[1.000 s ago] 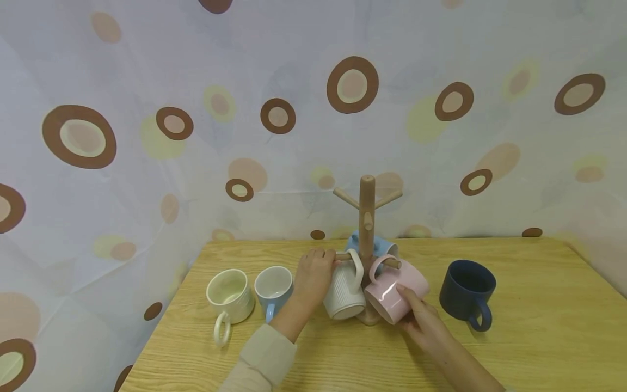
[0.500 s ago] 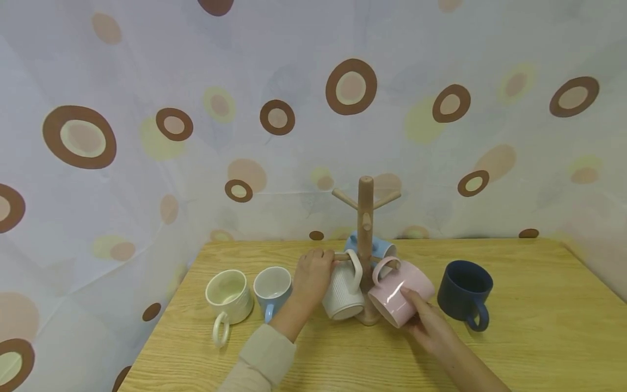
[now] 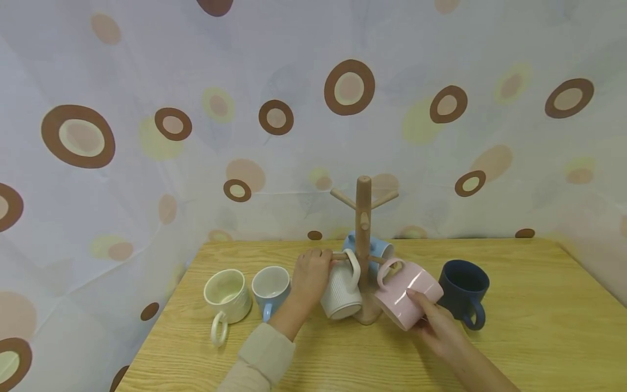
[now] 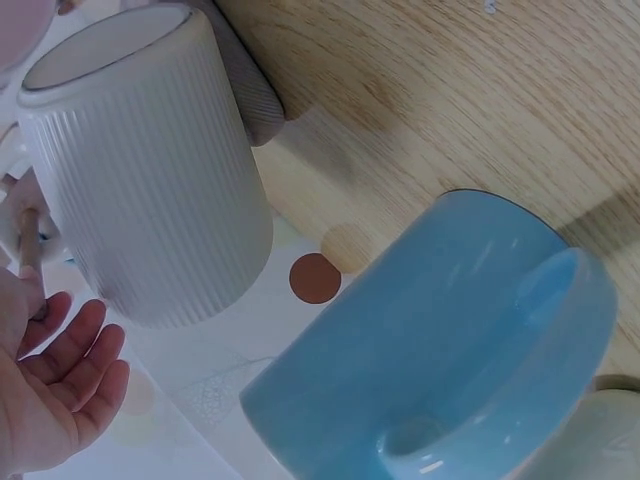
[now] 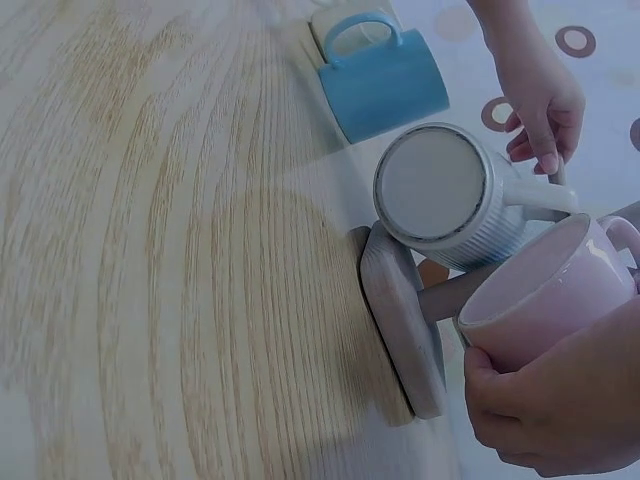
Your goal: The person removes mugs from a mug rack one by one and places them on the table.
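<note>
My right hand (image 3: 438, 326) grips the pink mug (image 3: 409, 294) by its body, thumb on the near side. The mug is tilted, its handle up by the tip of a lower right peg of the wooden mug tree (image 3: 363, 234); whether the loop still encircles the tip I cannot tell. My left hand (image 3: 311, 275) pinches the end of the lower left peg (image 4: 30, 240), other fingers loosely curled in the left wrist view. From that peg a ribbed white mug (image 3: 341, 291) hangs by its handle. Behind the post is a light blue mug (image 3: 381, 249), partly hidden.
A cream mug (image 3: 229, 296) and a blue mug with a white inside (image 3: 271, 288) stand upright on the left of the wooden table (image 3: 539, 326). Close behind the pink mug, on the right, stands a dark navy mug (image 3: 462, 288). A patterned cloth (image 3: 392, 81) hangs behind.
The pink mug has moved right in my right hand, its handle sliding outward along the peg to the tip. My left hand keeps its place on the other peg.
</note>
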Available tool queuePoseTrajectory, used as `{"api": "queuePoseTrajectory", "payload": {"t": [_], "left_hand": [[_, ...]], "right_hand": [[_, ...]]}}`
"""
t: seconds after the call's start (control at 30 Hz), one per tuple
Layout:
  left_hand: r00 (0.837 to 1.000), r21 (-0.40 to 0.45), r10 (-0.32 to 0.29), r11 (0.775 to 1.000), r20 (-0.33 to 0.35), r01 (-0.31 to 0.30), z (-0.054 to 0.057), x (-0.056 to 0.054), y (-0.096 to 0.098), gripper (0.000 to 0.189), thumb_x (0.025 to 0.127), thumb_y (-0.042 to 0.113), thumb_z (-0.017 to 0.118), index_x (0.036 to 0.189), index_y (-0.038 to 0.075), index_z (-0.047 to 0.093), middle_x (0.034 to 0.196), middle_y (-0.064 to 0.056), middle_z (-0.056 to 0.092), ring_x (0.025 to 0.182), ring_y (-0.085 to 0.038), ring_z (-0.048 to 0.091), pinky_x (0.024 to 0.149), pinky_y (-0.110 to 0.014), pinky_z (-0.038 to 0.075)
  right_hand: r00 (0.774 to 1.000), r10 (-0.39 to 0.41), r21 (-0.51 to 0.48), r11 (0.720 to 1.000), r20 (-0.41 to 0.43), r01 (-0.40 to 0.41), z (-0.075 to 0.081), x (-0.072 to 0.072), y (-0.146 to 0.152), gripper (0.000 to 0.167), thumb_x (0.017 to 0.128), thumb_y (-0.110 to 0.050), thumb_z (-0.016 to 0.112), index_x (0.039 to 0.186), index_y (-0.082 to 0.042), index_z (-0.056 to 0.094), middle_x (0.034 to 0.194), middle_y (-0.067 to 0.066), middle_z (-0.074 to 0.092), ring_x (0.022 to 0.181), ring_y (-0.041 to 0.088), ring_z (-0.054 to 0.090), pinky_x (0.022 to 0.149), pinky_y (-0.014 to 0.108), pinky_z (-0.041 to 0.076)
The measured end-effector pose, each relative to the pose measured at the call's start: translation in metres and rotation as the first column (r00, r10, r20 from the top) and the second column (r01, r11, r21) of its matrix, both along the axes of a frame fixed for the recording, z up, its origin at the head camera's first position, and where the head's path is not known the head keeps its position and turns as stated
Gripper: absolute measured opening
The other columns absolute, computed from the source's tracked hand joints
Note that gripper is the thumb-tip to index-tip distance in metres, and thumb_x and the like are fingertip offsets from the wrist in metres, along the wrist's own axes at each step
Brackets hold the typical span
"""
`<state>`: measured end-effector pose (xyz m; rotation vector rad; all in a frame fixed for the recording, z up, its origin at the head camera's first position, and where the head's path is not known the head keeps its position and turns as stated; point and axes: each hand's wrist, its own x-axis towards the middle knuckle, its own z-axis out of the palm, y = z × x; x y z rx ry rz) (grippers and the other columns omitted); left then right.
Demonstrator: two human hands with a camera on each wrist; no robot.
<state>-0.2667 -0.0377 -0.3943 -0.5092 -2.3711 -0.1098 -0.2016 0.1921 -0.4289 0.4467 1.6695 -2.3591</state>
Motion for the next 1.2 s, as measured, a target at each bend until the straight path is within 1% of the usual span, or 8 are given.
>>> {"api": "queuePoseTrajectory", "payload": {"t": [0.17,0.37,0.57,0.73,0.83,0.93,1.07,1.2], "left_hand": [[1.0,0.009,-0.005,1.0,0.004,0.005,0.0,-0.001,0.0,0.021,0.081,0.03,0.066,0.085,0.01,0.065,0.074,-0.004,0.064,0.068,-0.018,0.061,0.059,-0.028,0.048],[1.0,0.018,-0.008,1.0,0.03,0.007,0.003,0.001,0.0,0.02,0.081,0.03,0.066,0.083,0.009,0.065,0.072,-0.004,0.064,0.067,-0.018,0.061,0.058,-0.028,0.047],[0.999,0.023,-0.004,1.0,0.052,0.003,0.004,0.003,0.001,0.02,0.083,0.029,0.065,0.083,0.009,0.065,0.073,-0.004,0.063,0.068,-0.018,0.061,0.059,-0.028,0.047],[0.998,0.002,0.006,1.0,0.065,-0.006,0.002,0.005,0.001,0.02,0.085,0.026,0.065,0.093,0.008,0.066,0.081,-0.005,0.066,0.073,-0.019,0.063,0.061,-0.029,0.05],[0.997,-0.003,0.01,1.0,0.08,-0.009,0.0,0.008,0.0,0.022,0.087,0.025,0.064,0.099,0.006,0.064,0.085,-0.007,0.067,0.076,-0.02,0.064,0.062,-0.031,0.051],[0.997,0.002,0.019,1.0,0.075,-0.02,-0.002,0.01,0.0,0.025,0.087,0.025,0.063,0.101,0.005,0.064,0.087,-0.007,0.068,0.077,-0.02,0.064,0.065,-0.031,0.051],[0.998,-0.005,0.052,0.999,0.043,-0.052,-0.003,0.017,-0.001,0.022,0.085,0.027,0.065,0.092,0.006,0.066,0.082,-0.006,0.066,0.074,-0.019,0.062,0.064,-0.029,0.05],[0.998,-0.005,0.068,0.998,0.005,-0.068,-0.004,0.023,0.0,0.02,0.083,0.028,0.065,0.08,0.008,0.065,0.074,-0.004,0.063,0.066,-0.018,0.059,0.058,-0.027,0.047]], "right_hand": [[1.0,0.003,0.037,0.999,-0.001,-0.003,-0.001,0.004,0.004,0.071,0.093,-0.027,0.049,0.142,0.002,0.008,0.13,0.008,0.033,0.09,0.0,0.052,0.083,0.021,0.047],[1.0,0.017,0.105,0.994,-0.016,-0.015,-0.008,0.011,0.006,0.063,0.093,-0.026,0.051,0.138,0.003,0.018,0.112,0.001,0.046,0.09,0.004,0.053,0.081,0.024,0.047],[0.999,0.029,0.139,0.99,-0.029,-0.025,-0.012,0.014,0.007,0.06,0.093,-0.026,0.05,0.137,0.001,0.02,0.109,0.0,0.049,0.09,0.006,0.053,0.08,0.026,0.047],[0.998,0.054,0.176,0.983,-0.038,-0.047,-0.016,0.018,0.009,0.057,0.092,-0.024,0.051,0.135,0.001,0.022,0.103,-0.003,0.053,0.09,0.007,0.056,0.079,0.026,0.048],[0.996,0.081,0.209,0.975,-0.046,-0.07,-0.017,0.019,0.01,0.058,0.092,-0.024,0.052,0.134,0.002,0.023,0.104,-0.002,0.053,0.09,0.007,0.056,0.079,0.026,0.048],[0.993,0.107,0.237,0.967,-0.054,-0.091,-0.017,0.02,0.011,0.059,0.092,-0.025,0.052,0.135,0.003,0.023,0.106,-0.002,0.053,0.092,0.008,0.055,0.079,0.026,0.048],[0.989,0.132,0.264,0.958,-0.06,-0.112,-0.017,0.022,0.012,0.061,0.091,-0.023,0.053,0.136,0.004,0.022,0.108,0.0,0.054,0.093,0.008,0.056,0.079,0.027,0.049],[0.986,0.15,0.289,0.949,-0.069,-0.124,-0.016,0.024,0.012,0.063,0.091,-0.022,0.053,0.138,0.005,0.019,0.114,0.005,0.052,0.095,0.01,0.056,0.081,0.027,0.049]]}}
